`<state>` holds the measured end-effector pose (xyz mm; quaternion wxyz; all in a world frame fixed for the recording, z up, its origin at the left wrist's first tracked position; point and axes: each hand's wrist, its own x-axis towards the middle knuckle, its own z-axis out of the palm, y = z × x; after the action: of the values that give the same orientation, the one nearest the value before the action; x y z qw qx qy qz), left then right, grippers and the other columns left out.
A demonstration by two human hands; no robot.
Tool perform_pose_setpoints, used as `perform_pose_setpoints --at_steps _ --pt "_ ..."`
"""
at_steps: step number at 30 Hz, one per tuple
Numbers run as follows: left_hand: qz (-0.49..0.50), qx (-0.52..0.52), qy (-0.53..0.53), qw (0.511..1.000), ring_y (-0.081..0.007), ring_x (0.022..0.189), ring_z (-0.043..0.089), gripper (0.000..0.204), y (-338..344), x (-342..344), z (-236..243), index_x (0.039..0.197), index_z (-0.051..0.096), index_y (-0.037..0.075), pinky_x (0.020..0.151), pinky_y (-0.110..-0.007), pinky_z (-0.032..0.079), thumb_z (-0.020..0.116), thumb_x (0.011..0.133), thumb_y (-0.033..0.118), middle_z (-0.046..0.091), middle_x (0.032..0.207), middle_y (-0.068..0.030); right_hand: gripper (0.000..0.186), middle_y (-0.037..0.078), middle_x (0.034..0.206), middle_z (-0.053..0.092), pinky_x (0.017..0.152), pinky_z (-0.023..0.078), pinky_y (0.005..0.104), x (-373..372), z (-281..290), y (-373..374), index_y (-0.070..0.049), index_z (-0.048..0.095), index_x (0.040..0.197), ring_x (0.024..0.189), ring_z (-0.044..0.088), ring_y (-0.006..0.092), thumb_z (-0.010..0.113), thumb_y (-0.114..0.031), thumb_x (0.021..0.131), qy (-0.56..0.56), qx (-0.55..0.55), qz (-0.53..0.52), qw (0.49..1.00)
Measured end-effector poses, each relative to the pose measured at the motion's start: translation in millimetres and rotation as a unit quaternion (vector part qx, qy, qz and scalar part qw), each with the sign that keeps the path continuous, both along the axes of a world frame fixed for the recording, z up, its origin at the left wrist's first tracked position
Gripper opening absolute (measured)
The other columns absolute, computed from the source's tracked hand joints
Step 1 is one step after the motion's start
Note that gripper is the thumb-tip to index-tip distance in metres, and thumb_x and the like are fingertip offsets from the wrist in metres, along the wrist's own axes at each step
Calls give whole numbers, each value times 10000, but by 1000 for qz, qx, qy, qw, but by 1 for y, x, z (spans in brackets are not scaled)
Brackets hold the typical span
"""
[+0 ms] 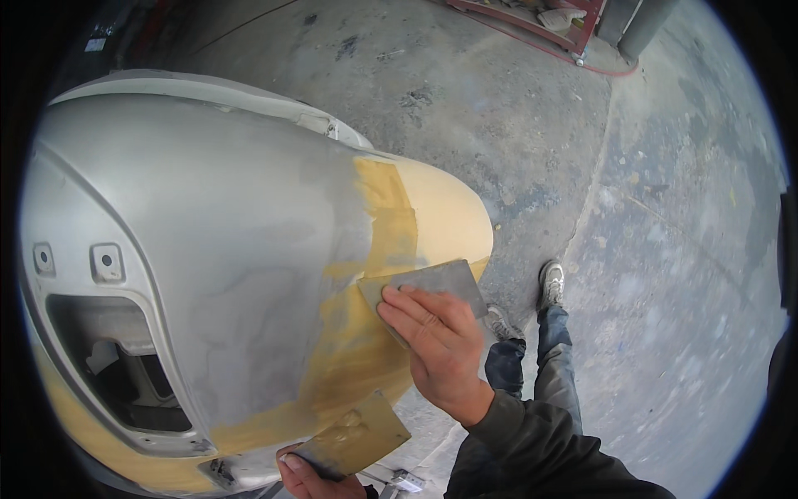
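A silver-grey car body panel curves across the left and middle of the view, with bands of yellow filler and a cream patch at its rounded end. My right hand grips a thin grey rectangular filler spreader, its fingers pressed flat on top of it. The spreader lies against the yellow-coated part of the panel. Lower down, my left hand pinches the corner of a flat plate smeared with yellow filler, beside the panel's lower edge.
On the left the panel has a rectangular opening with a raised rim. Grey stained concrete floor spreads to the right. A red metal cart stands at the far top, with a red hose by it. My shoes are near the panel's end.
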<state>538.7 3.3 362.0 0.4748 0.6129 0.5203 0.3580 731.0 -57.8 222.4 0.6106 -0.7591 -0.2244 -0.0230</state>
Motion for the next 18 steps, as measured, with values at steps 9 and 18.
perform_pose_setpoints --at_steps 9,18 --pt "-56 17 80 995 -416 999 664 384 -11 26 8 1362 588 -58 905 -472 563 615 1120 240 663 1193 -297 295 126 1195 797 916 575 369 102 -26 -45 -54 787 1251 1045 745 284 658 18 995 160 76 44 983" --pt "-100 28 153 983 -400 956 652 403 -32 61 6 1312 592 -58 879 -458 546 554 1145 308 667 1141 -287 298 166 1092 786 865 588 416 172 -46 -11 -70 783 1228 972 738 362 671 13 965 151 140 158 966"
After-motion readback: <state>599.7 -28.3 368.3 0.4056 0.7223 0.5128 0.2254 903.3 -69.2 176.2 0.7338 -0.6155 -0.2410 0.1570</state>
